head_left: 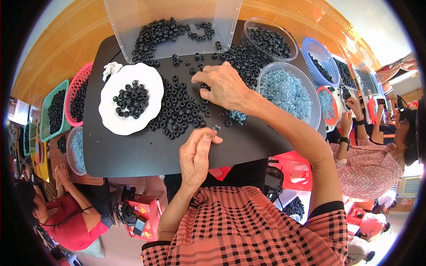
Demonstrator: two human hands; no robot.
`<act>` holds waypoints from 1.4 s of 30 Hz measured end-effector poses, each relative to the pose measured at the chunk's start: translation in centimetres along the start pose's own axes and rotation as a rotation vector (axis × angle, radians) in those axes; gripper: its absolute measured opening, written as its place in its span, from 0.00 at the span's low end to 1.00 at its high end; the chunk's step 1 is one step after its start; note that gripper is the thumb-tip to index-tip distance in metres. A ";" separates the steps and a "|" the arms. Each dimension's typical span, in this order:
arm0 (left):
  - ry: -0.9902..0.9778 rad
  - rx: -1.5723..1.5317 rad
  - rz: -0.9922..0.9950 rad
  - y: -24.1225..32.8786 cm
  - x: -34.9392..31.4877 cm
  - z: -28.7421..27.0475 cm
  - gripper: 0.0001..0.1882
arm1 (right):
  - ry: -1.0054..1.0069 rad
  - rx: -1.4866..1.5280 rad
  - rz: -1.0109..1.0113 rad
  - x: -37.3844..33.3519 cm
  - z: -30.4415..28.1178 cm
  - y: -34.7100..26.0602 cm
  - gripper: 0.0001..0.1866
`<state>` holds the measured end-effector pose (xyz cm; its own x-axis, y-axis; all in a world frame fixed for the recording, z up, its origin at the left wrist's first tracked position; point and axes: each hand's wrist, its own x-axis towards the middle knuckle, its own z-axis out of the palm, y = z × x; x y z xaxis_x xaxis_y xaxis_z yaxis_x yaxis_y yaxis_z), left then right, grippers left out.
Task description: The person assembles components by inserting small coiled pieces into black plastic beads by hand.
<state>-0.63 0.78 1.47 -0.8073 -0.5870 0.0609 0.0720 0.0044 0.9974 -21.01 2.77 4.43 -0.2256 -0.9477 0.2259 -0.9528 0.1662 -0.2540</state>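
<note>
My left hand (pixel 195 157) is closed near the table's front edge, with a few tiny pale pieces (pixel 216 127) at its fingertips. My right hand (pixel 225 86) reaches over the middle of the table, palm down. Its thumb and forefinger are apart, with black round pieces showing between and beside them. Many black round pieces with holes (pixel 179 108) lie loose left of that hand. A white scalloped plate (pixel 108 117) at the left bears a heap of similar black pieces (pixel 132 99). Under my right wrist lies a small pile of light-blue bits (pixel 238 116).
At the back stands a clear plastic bin (pixel 195 44) with black pieces. A clear oval tub (pixel 290 40) and a round tub of blue bits (pixel 286 95) stand at the right. Co-workers sit left (pixel 66 217) and right (pixel 364 166), beside a pink basket (pixel 71 95) and a blue basket (pixel 321 62).
</note>
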 end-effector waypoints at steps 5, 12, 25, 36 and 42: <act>0.059 -0.155 0.005 -1.1 0.1 -0.1 0.09 | 0.196 0.255 -0.118 -2.4 -0.6 -2.0 0.18; 0.158 -0.320 -0.017 -0.3 0.3 -0.6 0.08 | 0.249 0.475 -0.196 -5.5 -1.4 -5.7 0.18; -0.099 -0.724 -0.157 -1.0 1.4 -1.2 0.09 | 0.237 0.623 -0.036 -7.1 -3.2 -4.2 0.11; -0.042 -0.472 -0.066 -0.8 1.1 -0.6 0.07 | 0.282 0.237 0.071 -5.3 -5.1 3.8 0.07; -0.001 -0.393 -0.068 -1.1 1.0 -0.6 0.07 | 0.077 -0.175 -0.090 -5.3 -3.4 4.6 0.03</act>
<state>-1.15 -0.26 0.42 -0.8187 -0.5742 -0.0044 0.2371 -0.3450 0.9082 -24.87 9.46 5.29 -0.1462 -0.9383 0.3134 -0.9891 0.1329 -0.0636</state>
